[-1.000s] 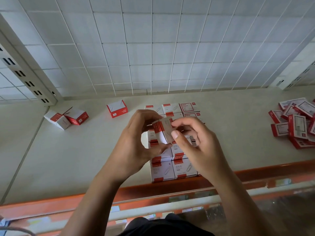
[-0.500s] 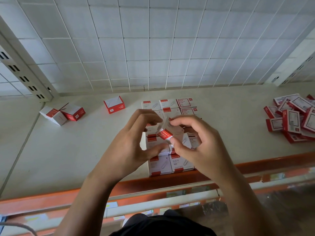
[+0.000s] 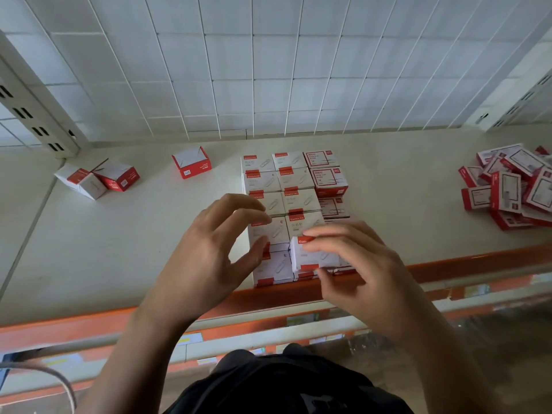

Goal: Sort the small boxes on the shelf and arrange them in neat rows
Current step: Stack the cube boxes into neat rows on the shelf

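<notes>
Small boxes [image 3: 294, 201], white with red bands, stand in a tight block at the centre of the shelf [image 3: 119, 234], running in straight columns from the back toward the orange front rail [image 3: 89, 321].

Right hand [image 3: 364, 273]: palm down, forearm entering from the lower right. Its fingers lie across the top of one box [image 3: 301, 259] and the thumb is tucked under the near edge, so the box is pinched between them. This held box sits tilted at the near right end of the block, just above the boxes beneath it; whether it touches them cannot be determined.

Left hand [image 3: 209, 252]: raised beside the left column, fingers spread and gently curved, thumb extended toward the block. It holds nothing. The two hands are near each other but apart.

Three stray boxes [image 3: 192, 162] lie at the left rear of the shelf. A loose pile [image 3: 513, 186] of similar boxes lies at the right.
</notes>
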Tool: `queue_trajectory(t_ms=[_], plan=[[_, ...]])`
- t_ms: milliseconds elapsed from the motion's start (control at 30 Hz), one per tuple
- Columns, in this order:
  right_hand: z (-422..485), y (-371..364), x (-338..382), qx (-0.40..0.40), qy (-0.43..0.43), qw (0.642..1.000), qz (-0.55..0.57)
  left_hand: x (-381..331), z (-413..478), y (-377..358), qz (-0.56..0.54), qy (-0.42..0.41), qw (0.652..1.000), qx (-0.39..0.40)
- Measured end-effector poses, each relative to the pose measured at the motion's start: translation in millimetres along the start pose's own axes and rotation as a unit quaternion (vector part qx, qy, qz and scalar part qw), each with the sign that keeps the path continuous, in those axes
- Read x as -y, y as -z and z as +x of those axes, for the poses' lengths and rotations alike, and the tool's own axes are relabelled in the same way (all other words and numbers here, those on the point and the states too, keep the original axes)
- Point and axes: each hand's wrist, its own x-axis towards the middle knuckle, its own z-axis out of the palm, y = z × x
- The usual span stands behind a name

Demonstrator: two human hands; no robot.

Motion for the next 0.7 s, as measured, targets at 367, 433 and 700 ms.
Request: queue_trajectory(t_ms=[367, 433, 700], plan=[[0, -2, -9, 0.041, -0.003, 0.999, -0.023, 3, -4, -6, 0.016, 0.002, 1.0, 0.025], [0, -1, -10, 0.053, -0.014, 0.998, 0.0, 5, -3, -7, 0.027, -0.007, 0.999, 0.029], [3, 2, -12, 0.055, -0.025, 0.998, 0.017, 10, -1, -15, 0.034, -0.016, 0.999, 0.023]])
